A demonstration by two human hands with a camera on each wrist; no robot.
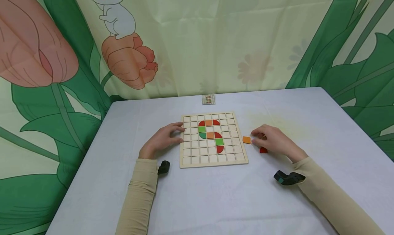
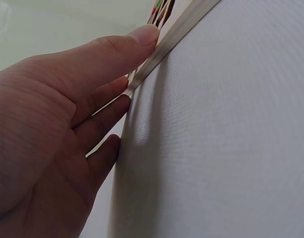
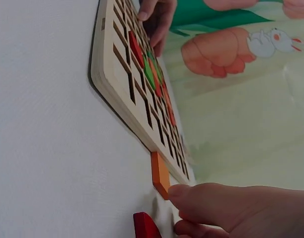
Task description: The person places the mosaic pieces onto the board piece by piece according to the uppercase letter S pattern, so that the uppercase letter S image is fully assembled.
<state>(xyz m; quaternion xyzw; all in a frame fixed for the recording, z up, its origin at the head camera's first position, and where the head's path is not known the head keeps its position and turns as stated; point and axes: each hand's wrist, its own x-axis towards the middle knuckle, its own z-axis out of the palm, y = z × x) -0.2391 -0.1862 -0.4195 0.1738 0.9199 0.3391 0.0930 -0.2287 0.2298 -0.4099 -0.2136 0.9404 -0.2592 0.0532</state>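
A wooden grid board lies on the table, with red, orange and green tiles set in some cells in an S-like line. My left hand is at the board's left edge, its thumb touching the rim and its fingers loosely extended. Just beyond the board's right edge lies an orange square tile. My right hand is beside that tile, thumb tip at its corner and the other fingers bent. Partly beneath the right hand sits a red rounded tile, also seen in the right wrist view.
A small pattern card lies behind the board near the table's back edge. White cloth covers the table, and a printed curtain hangs behind it. Each sleeve carries a black wrist device.
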